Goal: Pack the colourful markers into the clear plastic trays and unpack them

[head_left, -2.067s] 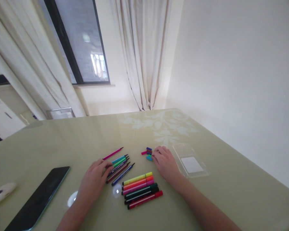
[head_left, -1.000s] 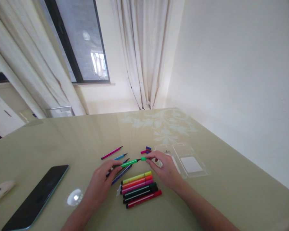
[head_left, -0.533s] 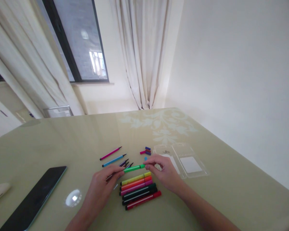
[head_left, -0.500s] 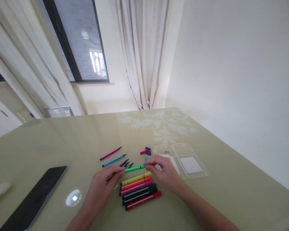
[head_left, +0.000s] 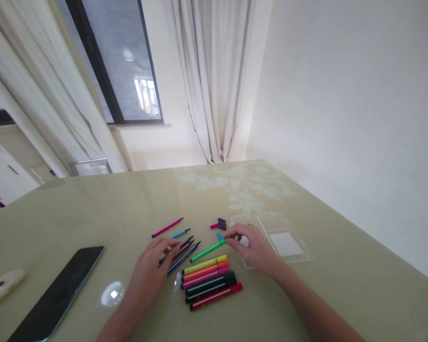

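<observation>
My right hand [head_left: 255, 247] pinches the cap end of a green marker [head_left: 209, 251], which slants down to the left above the table. My left hand [head_left: 155, 261] holds nothing; its thumb and fingers are apart, over the uncapped dark markers. Of these, a blue marker [head_left: 183, 259] sticks out to the right of the hand. Beyond it lie an uncapped light blue marker [head_left: 180, 233] and a pink one [head_left: 167, 227]. Below the green marker is a row of capped markers, with a yellow one [head_left: 205, 264] at the top and a red one [head_left: 216, 297] at the bottom.
Loose caps [head_left: 221, 223] lie past my right hand, and a light blue cap [head_left: 219, 236] sits close to its fingertips. A clear plastic case [head_left: 296, 258] is to the right. On the left are a black phone [head_left: 60, 289] and a white oval object [head_left: 3, 286].
My left hand has let go of the green marker and drawn back left, its fingers opening. The green marker now tilts down from my right hand, which has shifted slightly right.
</observation>
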A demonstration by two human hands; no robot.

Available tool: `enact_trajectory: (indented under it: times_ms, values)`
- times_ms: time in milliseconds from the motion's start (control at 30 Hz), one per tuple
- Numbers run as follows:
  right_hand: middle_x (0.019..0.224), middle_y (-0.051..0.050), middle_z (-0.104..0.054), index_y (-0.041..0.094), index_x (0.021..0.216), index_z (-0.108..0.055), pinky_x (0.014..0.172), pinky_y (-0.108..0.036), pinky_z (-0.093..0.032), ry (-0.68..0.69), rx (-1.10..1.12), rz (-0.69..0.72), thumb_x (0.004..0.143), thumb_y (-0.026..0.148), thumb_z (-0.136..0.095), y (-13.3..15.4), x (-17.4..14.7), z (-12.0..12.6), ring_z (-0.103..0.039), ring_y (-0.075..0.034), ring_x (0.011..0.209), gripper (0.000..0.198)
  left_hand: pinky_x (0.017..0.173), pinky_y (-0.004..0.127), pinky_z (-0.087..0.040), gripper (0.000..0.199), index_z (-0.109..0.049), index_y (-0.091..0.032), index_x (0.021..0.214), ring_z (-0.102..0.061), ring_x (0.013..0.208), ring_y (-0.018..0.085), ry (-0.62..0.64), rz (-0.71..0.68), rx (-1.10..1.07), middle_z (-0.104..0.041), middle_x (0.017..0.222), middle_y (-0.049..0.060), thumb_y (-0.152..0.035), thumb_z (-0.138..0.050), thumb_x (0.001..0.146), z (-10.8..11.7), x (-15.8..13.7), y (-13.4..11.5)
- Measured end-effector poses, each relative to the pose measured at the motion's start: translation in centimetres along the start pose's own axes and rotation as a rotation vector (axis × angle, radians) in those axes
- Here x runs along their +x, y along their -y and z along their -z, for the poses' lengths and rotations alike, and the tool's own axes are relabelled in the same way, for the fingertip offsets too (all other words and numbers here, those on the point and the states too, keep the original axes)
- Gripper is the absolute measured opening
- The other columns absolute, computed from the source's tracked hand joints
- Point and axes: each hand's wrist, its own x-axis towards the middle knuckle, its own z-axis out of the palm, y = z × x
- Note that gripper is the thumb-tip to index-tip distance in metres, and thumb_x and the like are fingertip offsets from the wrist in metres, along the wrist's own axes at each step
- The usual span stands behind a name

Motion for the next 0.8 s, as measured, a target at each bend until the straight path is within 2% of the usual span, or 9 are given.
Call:
enact_trajectory:
  times_ms: [100, 233, 333, 467, 567, 700, 800]
  values:
    - [0.096, -0.003, -0.076, 0.023, 0.096, -0.075, 0.088, -0.031, -0.049, 0.064, -0.054, 0.020, 0.092, 0.024, -0.066, 0.0, -0.4, 0.1, -0.069, -0.020, 0.092, 0.010, 0.079, 0.036, -0.054, 0.028, -0.076, -0.025, 0.094, -0.067, 0.085, 0.024, 0.079, 0.048, 0.103, -0.073, 0.097, 0.005, -0.049, -0.063, 0.089, 0.6, 0.1, 0.5]
    - [0.097, -0.003, -0.076, 0.024, 0.097, -0.075, 0.089, -0.035, -0.048, 0.134, -0.134, 0.057, 0.091, 0.022, -0.065, 0.4, -0.7, -0.2, -0.068, -0.021, 0.094, 0.011, 0.083, 0.037, -0.050, 0.017, -0.074, -0.025, 0.093, -0.066, 0.094, 0.026, 0.179, 0.030, 0.145, -0.071, 0.097, 0.005, -0.039, -0.067, 0.086, 0.7, -0.1, 0.1]
    - [0.092, -0.002, -0.076, 0.024, 0.094, -0.075, 0.086, -0.035, -0.048, 0.193, -0.192, 0.071, 0.089, 0.016, -0.065, 0.7, -0.7, -0.4, -0.068, -0.022, 0.090, 0.014, 0.086, 0.038, -0.049, 0.015, -0.073, -0.025, 0.092, -0.065, 0.095, 0.026, 0.162, 0.021, 0.150, -0.070, 0.098, 0.005, -0.034, -0.061, 0.089, 0.5, -0.2, 0.2]
    - [0.090, -0.002, -0.074, 0.024, 0.090, -0.075, 0.088, -0.034, -0.048, 0.205, -0.240, 0.106, 0.089, 0.014, -0.064, 0.8, -0.5, -0.7, -0.067, -0.022, 0.092, 0.015, 0.089, 0.040, -0.049, 0.015, -0.072, -0.026, 0.091, -0.065, 0.098, 0.027, 0.118, 0.006, 0.143, -0.071, 0.100, 0.005, -0.032, -0.060, 0.090, 0.4, 0.0, 0.8]
    - [0.099, -0.004, -0.074, 0.023, 0.098, -0.075, 0.091, -0.035, -0.047, 0.127, -0.325, 0.111, 0.096, 0.017, -0.060, 0.2, 0.0, -1.2, -0.065, -0.022, 0.098, 0.016, 0.090, 0.040, -0.049, 0.016, -0.072, -0.026, 0.095, -0.065, 0.100, 0.027, 0.089, 0.012, 0.136, -0.071, 0.102, 0.005, -0.035, -0.059, 0.091, 0.4, 0.1, 1.1]
    - [0.125, -0.009, -0.069, 0.024, 0.125, -0.069, 0.100, -0.041, -0.042, -0.050, -0.576, 0.081, 0.099, 0.015, -0.055, -1.1, 0.9, -2.1, -0.059, -0.027, 0.116, 0.030, 0.090, 0.041, -0.050, 0.021, -0.072, -0.025, 0.094, -0.065, 0.099, 0.028, 0.063, 0.056, 0.148, -0.070, 0.100, 0.006, -0.040, -0.058, 0.091, 0.5, 0.2, 1.4]
    - [0.130, -0.010, -0.066, 0.023, 0.124, -0.068, 0.101, -0.043, -0.041, -0.084, -0.686, 0.052, 0.100, 0.014, -0.053, -1.8, 1.1, -2.4, -0.057, -0.028, 0.118, 0.030, 0.090, 0.043, -0.049, 0.023, -0.072, -0.023, 0.093, -0.065, 0.098, 0.028, 0.080, 0.081, 0.171, -0.070, 0.098, 0.007, -0.039, -0.056, 0.090, 0.5, 0.3, 1.5]
